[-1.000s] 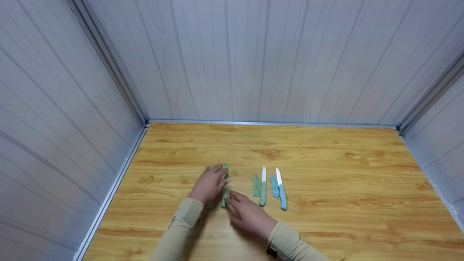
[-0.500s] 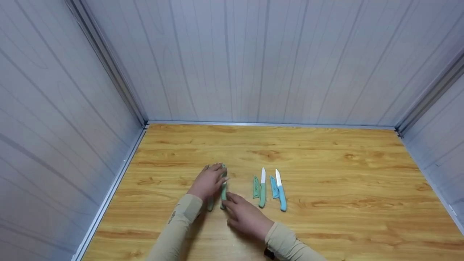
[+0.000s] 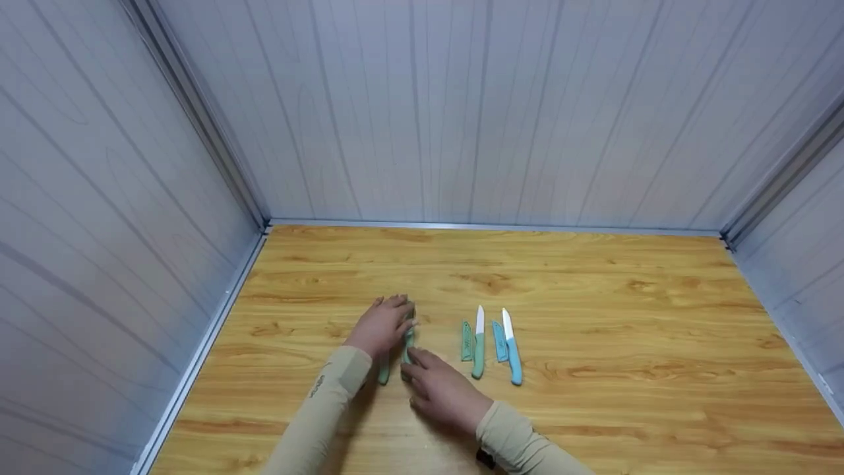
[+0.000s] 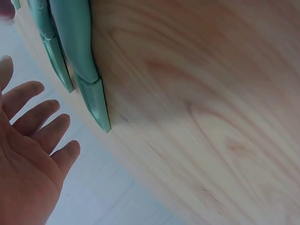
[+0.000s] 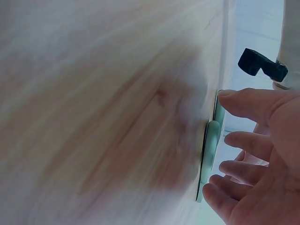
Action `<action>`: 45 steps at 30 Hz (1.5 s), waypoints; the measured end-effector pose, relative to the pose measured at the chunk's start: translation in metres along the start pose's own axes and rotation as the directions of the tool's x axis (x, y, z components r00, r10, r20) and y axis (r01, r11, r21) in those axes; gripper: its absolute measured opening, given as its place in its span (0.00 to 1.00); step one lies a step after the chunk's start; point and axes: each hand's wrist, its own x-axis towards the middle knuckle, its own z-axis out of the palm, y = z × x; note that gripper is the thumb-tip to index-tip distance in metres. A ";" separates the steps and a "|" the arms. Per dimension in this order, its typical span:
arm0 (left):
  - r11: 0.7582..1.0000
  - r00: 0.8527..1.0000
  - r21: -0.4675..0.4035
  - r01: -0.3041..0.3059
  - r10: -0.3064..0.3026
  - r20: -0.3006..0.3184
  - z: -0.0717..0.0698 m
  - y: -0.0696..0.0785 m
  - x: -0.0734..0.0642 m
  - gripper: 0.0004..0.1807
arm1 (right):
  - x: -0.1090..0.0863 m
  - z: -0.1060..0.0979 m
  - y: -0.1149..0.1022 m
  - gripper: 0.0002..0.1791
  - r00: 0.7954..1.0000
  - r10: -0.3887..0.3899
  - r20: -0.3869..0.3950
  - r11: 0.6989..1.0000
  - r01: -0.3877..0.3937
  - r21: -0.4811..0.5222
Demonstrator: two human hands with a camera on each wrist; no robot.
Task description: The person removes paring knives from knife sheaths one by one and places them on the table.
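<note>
Two green paring knives in green sheaths lie side by side on the table, the nearer one (image 4: 74, 40) and the farther one (image 4: 57, 61) both large in the left wrist view. In the head view my left hand (image 3: 377, 330) is over their upper ends, fingers straight and slightly spread, hiding much of the left knife (image 3: 384, 371). My right hand (image 3: 447, 391) is at the lower end of the right knife (image 3: 409, 339), its fingertips at the handle. Relaxed fingers show beside a green knife (image 5: 211, 147) in the right wrist view; whether they touch it is unclear.
Right of my hands lie a bare-bladed green knife (image 3: 479, 356) beside its green sheath (image 3: 467, 341), and a bare-bladed blue knife (image 3: 513, 359) beside its blue sheath (image 3: 500, 341). Pale panel walls (image 3: 448, 112) enclose the wooden table (image 3: 626, 316) at the back and sides.
My right hand has shifted slightly left, its fingers now over the right knife's handle end. The left knife's handle end shows more clearly below my left hand, which has barely moved.
</note>
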 end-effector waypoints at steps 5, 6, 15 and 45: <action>1.000 1.000 0.001 -0.001 0.001 0.006 0.002 -0.002 0.000 0.26 | 0.002 0.002 0.000 0.27 1.000 0.002 0.012 1.000 -0.002 -0.001; 1.000 1.000 0.000 -0.001 0.001 0.007 0.002 -0.003 0.000 0.26 | 0.003 0.002 0.000 0.27 1.000 0.001 0.013 1.000 -0.001 -0.002; 1.000 1.000 0.000 0.005 -0.005 0.024 0.006 -0.005 0.001 0.26 | 0.007 0.002 -0.004 0.27 0.999 -0.008 0.045 1.000 0.009 -0.030; 0.998 0.998 -0.021 -0.064 0.065 0.020 0.008 -0.001 0.002 0.24 | 0.019 0.005 -0.009 0.14 0.999 0.028 -0.021 0.994 -0.030 -0.110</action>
